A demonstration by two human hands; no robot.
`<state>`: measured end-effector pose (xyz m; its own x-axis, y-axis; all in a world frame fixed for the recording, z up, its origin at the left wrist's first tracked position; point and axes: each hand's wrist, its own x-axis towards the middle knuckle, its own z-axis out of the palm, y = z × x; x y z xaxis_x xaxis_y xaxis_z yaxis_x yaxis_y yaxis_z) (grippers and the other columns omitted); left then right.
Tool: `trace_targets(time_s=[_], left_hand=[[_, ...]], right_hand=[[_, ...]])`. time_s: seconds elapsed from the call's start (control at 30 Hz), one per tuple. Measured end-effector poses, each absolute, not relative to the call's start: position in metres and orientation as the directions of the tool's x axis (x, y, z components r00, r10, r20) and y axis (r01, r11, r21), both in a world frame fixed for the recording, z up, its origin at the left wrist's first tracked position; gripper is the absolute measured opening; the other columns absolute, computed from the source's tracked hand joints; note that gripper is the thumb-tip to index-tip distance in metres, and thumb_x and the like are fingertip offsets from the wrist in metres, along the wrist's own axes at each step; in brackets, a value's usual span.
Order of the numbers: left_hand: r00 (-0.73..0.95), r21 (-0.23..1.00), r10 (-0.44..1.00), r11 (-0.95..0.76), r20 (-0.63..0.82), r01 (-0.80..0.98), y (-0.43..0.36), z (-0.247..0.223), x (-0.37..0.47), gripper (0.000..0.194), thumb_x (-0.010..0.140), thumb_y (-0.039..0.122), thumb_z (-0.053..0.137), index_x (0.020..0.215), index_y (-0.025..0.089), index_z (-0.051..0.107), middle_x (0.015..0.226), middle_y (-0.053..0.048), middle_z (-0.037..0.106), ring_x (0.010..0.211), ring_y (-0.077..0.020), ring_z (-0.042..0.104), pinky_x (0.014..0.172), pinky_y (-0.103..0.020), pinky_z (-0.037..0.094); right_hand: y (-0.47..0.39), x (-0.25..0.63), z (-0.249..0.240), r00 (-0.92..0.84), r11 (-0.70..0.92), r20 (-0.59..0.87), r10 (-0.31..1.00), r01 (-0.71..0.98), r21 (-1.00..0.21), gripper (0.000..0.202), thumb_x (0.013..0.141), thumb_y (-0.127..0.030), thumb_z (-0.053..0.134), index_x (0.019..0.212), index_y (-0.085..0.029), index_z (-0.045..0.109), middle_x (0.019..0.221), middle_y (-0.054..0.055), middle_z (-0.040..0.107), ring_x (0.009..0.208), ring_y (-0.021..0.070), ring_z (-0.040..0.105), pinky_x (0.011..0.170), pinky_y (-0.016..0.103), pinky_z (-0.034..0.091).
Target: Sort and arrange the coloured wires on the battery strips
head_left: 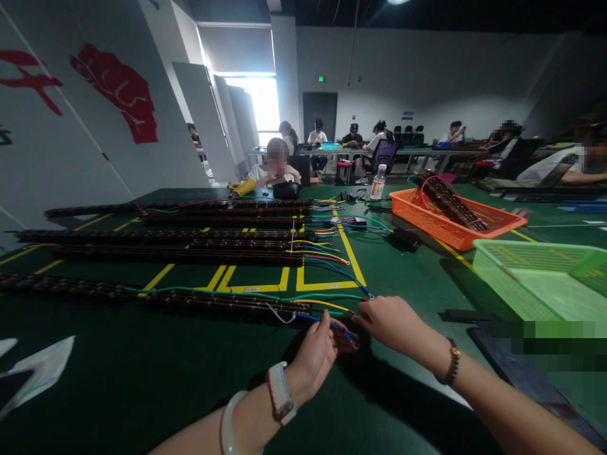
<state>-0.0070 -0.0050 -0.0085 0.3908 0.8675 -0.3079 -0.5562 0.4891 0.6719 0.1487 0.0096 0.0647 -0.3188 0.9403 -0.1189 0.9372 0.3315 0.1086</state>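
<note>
My left hand (322, 347) is closed around a blue wire (310, 317), with the wire's end running past the fingertips. My right hand (391, 322) is curled with its fingers pressed together, just right of a yellow wire (322, 306) with a red sleeve on its end. Whatever it pinches is hidden. A green wire (332, 297) reaches up to the right knuckles. These wires come out of the right end of a long dark bundle (213, 308) lying across the table. A white cable tie (281, 315) sticks out near that end.
More long dark bundles (156, 236) with coloured wire ends lie beyond on the green table (199, 379), marked with yellow tape. At right stand an orange basket (455, 235) and a green basket (502, 278). A bottle (378, 183) stands farther back; a person (276, 165) sits opposite.
</note>
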Motion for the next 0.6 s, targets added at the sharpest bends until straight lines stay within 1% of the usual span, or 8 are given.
trace_targets(time_s=[0.1,0.27,0.37,0.43,0.5,0.6], left_hand=[[0.417,0.665,0.863,0.491,-0.284,-0.563,-0.005,-0.008,-0.008,0.042,0.083,0.054,0.048,0.077,0.013,0.057,0.072,-0.009,0.065,0.07,-0.0193,0.062,0.072,-0.034,0.046],[0.426,0.659,0.857,0.501,-0.289,-0.561,-0.006,-0.005,-0.008,0.043,0.083,0.054,0.049,0.077,0.013,0.057,0.072,-0.009,0.065,0.07,-0.0194,0.062,0.07,-0.033,0.045],[0.428,0.658,0.856,0.503,-0.291,-0.56,-0.006,-0.005,-0.008,0.042,0.084,0.053,0.047,0.076,0.013,0.057,0.071,-0.009,0.065,0.07,-0.0193,0.063,0.071,-0.033,0.045],[0.424,0.652,0.856,0.506,-0.296,-0.565,-0.005,-0.005,-0.008,0.04,0.085,0.05,0.047,0.078,0.013,0.058,0.072,-0.008,0.065,0.07,-0.0187,0.062,0.07,-0.032,0.046],[0.415,0.644,0.856,0.509,-0.309,-0.571,-0.005,-0.007,-0.008,0.037,0.086,0.048,0.049,0.081,0.013,0.059,0.073,-0.008,0.065,0.069,-0.018,0.062,0.068,-0.032,0.046],[0.398,0.629,0.857,0.511,-0.326,-0.585,-0.004,-0.01,-0.007,0.036,0.083,0.048,0.054,0.08,0.013,0.06,0.071,-0.007,0.065,0.065,-0.0167,0.06,0.067,-0.032,0.046]], right_hand=[[0.015,0.151,0.057,-0.311,0.328,-0.146,0.939,0.939,0.107,0.031,0.089,-0.037,0.047,0.081,-0.017,0.069,0.076,0.011,0.07,0.071,0.0239,0.068,0.059,0.028,0.047],[0.018,0.153,0.05,-0.318,0.34,-0.193,0.928,0.936,0.093,0.033,0.088,-0.04,0.049,0.079,-0.017,0.07,0.074,0.011,0.069,0.069,0.0233,0.067,0.057,0.027,0.046],[0.013,0.152,0.056,-0.315,0.333,-0.163,0.935,0.937,0.102,0.033,0.087,-0.043,0.05,0.078,-0.017,0.07,0.073,0.01,0.069,0.068,0.0248,0.067,0.055,0.028,0.045],[0.008,0.15,0.063,-0.31,0.322,-0.115,0.944,0.941,0.101,0.037,0.088,-0.044,0.046,0.079,-0.017,0.069,0.072,0.01,0.069,0.067,0.025,0.067,0.054,0.028,0.044],[0.002,0.147,0.071,-0.317,0.323,-0.086,0.945,0.943,0.073,0.041,0.091,-0.046,0.041,0.079,-0.019,0.069,0.07,0.009,0.068,0.066,0.024,0.067,0.054,0.028,0.044],[-0.006,0.142,0.075,-0.336,0.341,-0.102,0.936,0.939,0.039,0.046,0.091,-0.05,0.038,0.076,-0.019,0.069,0.068,0.009,0.068,0.064,0.0232,0.066,0.053,0.028,0.043]])
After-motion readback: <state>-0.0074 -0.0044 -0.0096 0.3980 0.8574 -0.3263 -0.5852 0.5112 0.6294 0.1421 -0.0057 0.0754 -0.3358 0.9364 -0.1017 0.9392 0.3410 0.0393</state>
